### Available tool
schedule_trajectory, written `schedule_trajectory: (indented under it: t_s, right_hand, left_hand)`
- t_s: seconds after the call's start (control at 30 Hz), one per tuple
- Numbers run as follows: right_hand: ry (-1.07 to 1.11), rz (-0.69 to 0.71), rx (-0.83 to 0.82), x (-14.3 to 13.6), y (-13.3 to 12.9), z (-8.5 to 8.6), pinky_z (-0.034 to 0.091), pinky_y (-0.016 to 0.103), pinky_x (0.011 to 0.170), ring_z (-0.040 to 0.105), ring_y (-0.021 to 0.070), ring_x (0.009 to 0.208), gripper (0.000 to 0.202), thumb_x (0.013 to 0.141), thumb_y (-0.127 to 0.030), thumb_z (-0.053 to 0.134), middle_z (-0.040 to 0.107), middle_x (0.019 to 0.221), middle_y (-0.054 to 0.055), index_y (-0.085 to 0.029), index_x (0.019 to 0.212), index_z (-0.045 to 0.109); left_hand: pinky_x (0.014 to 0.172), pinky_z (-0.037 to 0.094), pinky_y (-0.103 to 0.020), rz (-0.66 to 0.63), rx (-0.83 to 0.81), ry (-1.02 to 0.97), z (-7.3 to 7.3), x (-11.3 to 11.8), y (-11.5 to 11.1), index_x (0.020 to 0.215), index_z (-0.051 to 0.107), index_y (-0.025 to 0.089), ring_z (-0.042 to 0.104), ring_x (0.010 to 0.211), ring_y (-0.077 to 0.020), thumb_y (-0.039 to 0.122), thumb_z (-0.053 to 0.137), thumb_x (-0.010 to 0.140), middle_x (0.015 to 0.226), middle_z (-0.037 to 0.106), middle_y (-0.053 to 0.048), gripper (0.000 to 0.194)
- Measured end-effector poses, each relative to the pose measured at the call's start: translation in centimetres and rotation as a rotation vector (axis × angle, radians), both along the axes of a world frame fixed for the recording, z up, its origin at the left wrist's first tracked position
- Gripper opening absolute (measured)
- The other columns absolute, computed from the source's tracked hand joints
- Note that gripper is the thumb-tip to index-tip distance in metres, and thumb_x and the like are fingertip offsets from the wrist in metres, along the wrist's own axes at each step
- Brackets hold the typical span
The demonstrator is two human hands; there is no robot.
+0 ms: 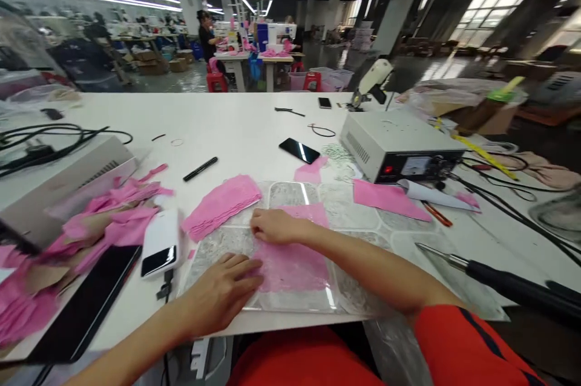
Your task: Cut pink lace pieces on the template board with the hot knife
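Note:
A square pink fabric piece (295,268) lies flat at a clear plastic sheet with rounded panels (295,300); whether over or under it, I cannot tell. My left hand (224,289) rests palm down at the left edge of this piece, fingers stretched out. Above it, my right hand (276,225) reaches across with fingers curled down at the piece's upper left. Whatever the right fingertips may pinch is hidden. Just beyond them, a fanned stack of pink fabric pieces (222,206) sits on the sheet's upper left.
A hot-knife-like tool (481,274) points inward from the right, wired near a grey power box (399,138). Pink scraps (109,216), a white power bank (162,238) and a dark tablet-like slab (86,307) are at left. A phone (299,150) and pen (200,169) lie beyond.

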State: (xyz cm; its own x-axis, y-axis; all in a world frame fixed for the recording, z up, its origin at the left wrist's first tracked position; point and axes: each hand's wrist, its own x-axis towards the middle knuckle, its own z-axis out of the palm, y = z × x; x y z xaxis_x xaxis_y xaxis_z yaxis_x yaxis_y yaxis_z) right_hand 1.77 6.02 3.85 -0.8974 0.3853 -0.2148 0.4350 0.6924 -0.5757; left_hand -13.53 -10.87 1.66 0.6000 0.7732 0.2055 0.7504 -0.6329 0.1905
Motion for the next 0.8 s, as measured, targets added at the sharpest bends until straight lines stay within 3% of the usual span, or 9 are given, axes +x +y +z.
schedule_trajectory:
  t_s: [0.17, 0.27, 0.33, 0.47, 0.63, 0.73, 0.8]
  right_hand:
    - [0.217, -0.124, -0.186, 1.2, 1.1, 0.7, 0.059, 0.040, 0.090, 0.066, 0.0185, 0.103, 0.032, 0.097, -0.042, 0.060, 0.067, 0.122, 0.008, -0.020, 0.120, 0.065]
    - [0.419, -0.213, -0.326, 3.9, 2.9, 1.7, 0.059, 0.031, 0.072, 0.066, 0.0136, 0.078, 0.029, 0.099, -0.044, 0.054, 0.070, 0.090, 0.004, -0.018, 0.101, 0.066]
    - [0.565, -0.294, -0.391, 6.3, 4.3, 2.5, 0.057, 0.030, 0.067, 0.066, 0.0147, 0.075, 0.031, 0.092, -0.050, 0.059, 0.069, 0.082, 0.004, -0.020, 0.090, 0.064]
    - [0.771, -0.509, -0.411, 12.1, 5.5, 3.2, 0.058, 0.031, 0.066, 0.067, 0.0165, 0.082, 0.037, 0.076, -0.057, 0.071, 0.072, 0.098, 0.008, -0.021, 0.083, 0.063]
    - [0.818, -0.812, -0.293, 20.7, 2.9, 0.8, 0.057, 0.032, 0.062, 0.064, 0.0143, 0.068, 0.033, 0.074, -0.050, 0.073, 0.074, 0.099, 0.011, -0.020, 0.070, 0.060]
    - [0.729, -0.980, -0.082, 25.5, 0.2, -1.5, 0.059, 0.033, 0.063, 0.066, 0.0157, 0.068, 0.028, 0.078, -0.046, 0.068, 0.076, 0.102, 0.011, -0.021, 0.069, 0.061]
    - [0.624, -0.990, 0.079, 27.9, -1.7, -2.8, 0.058, 0.033, 0.063, 0.069, 0.0185, 0.073, 0.023, 0.080, -0.041, 0.063, 0.076, 0.100, 0.010, -0.022, 0.069, 0.060]
  left_hand:
    - [0.088, 0.054, -0.038, -0.017, -0.018, -0.016, 1.4, 0.0, 0.2, 0.113, 0.071, 0.023, 0.069, 0.100, -0.0247, 0.018, 0.050, 0.099, 0.125, 0.072, -0.007, 0.026]
    - [0.088, 0.056, -0.035, 0.002, -0.067, -0.044, 2.5, 0.6, 0.7, 0.109, 0.072, 0.022, 0.071, 0.095, -0.0211, 0.018, 0.053, 0.100, 0.114, 0.075, -0.006, 0.021]
    - [0.091, 0.057, -0.033, 0.040, -0.062, -0.064, 2.7, 1.3, 1.9, 0.116, 0.071, 0.020, 0.071, 0.100, -0.0200, 0.019, 0.053, 0.101, 0.115, 0.074, -0.007, 0.023]
    - [0.103, 0.056, -0.040, 0.108, -0.004, -0.124, 2.1, 3.6, 6.1, 0.128, 0.066, 0.016, 0.066, 0.120, -0.0242, 0.029, 0.051, 0.105, 0.128, 0.070, -0.013, 0.031]
    - [0.110, 0.052, -0.046, -0.023, -0.044, -0.115, 0.3, 8.5, 11.6, 0.131, 0.065, 0.017, 0.060, 0.132, -0.0275, 0.034, 0.057, 0.103, 0.142, 0.062, -0.016, 0.034]
    - [0.112, 0.049, -0.046, -0.141, -0.080, -0.056, -0.8, 10.8, 13.6, 0.129, 0.067, 0.018, 0.059, 0.135, -0.0279, 0.034, 0.061, 0.101, 0.145, 0.061, -0.015, 0.032]
    - [0.112, 0.048, -0.047, -0.194, -0.094, -0.031, -1.2, 11.8, 14.3, 0.129, 0.067, 0.018, 0.060, 0.134, -0.0282, 0.034, 0.064, 0.100, 0.142, 0.063, -0.015, 0.033]
